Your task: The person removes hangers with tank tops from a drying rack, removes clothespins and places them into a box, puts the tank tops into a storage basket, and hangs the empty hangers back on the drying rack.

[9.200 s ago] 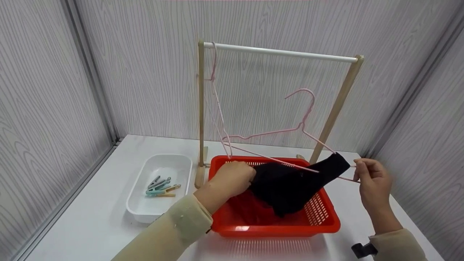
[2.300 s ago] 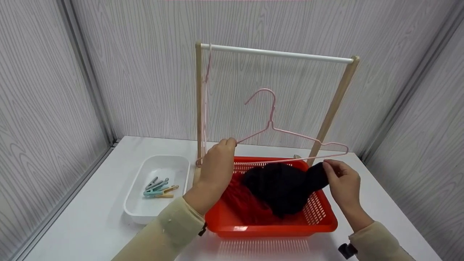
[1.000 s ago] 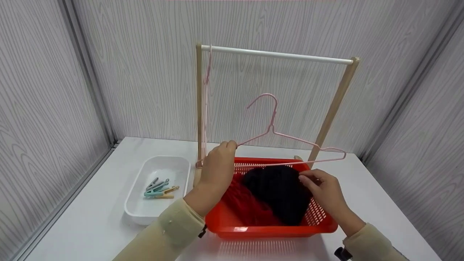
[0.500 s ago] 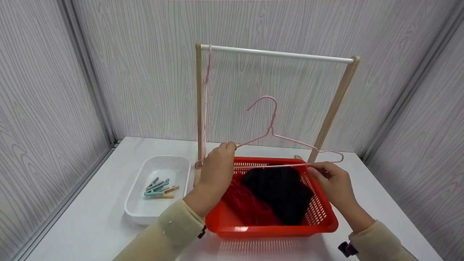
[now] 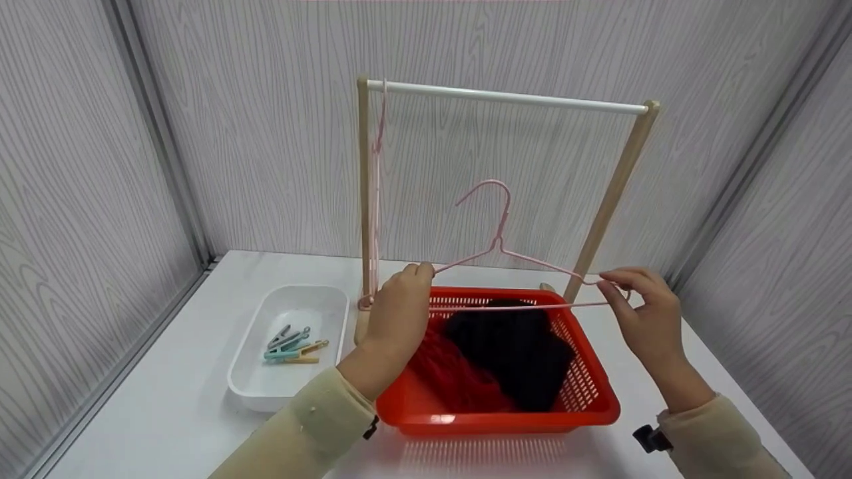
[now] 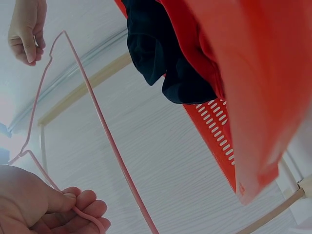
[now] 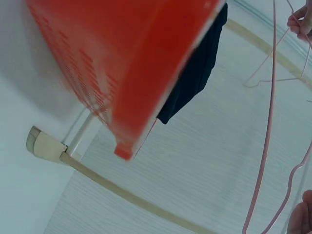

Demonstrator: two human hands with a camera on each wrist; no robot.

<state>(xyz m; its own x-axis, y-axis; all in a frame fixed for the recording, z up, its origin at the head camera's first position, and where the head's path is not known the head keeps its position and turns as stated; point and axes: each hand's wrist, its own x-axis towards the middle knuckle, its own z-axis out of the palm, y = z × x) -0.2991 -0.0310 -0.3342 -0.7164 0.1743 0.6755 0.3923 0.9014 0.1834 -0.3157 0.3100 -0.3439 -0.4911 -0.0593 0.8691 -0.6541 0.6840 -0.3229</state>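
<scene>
My left hand (image 5: 399, 306) grips one shoulder of a pink wire clothes hanger (image 5: 500, 241), its thumb laid along the wire in the left wrist view. The hanger's hook points up and its crossbar passes over the back of a red plastic basket (image 5: 499, 420). At the hanger's other end is my right hand (image 5: 645, 313), thumb and forefinger apart around the wire in the head view. From the left wrist, that hand (image 6: 28, 36) shows beside the hanger's tip with a gap between. Inside the basket lie a bunched black garment (image 5: 516, 352) and red cloth (image 5: 456, 372).
A rack with wooden posts (image 5: 609, 199) and a white rail (image 5: 512, 98) stands behind the basket. Another pink hanger (image 5: 378, 179) hangs at the rail's left end. To the left, a white tray (image 5: 243, 386) holds several clothespins (image 5: 293, 351).
Earlier the black garment hung on the hanger; it came off and now lies in the basket. My right hand let go of it and moved right to the hanger's end. The left hand stays.
</scene>
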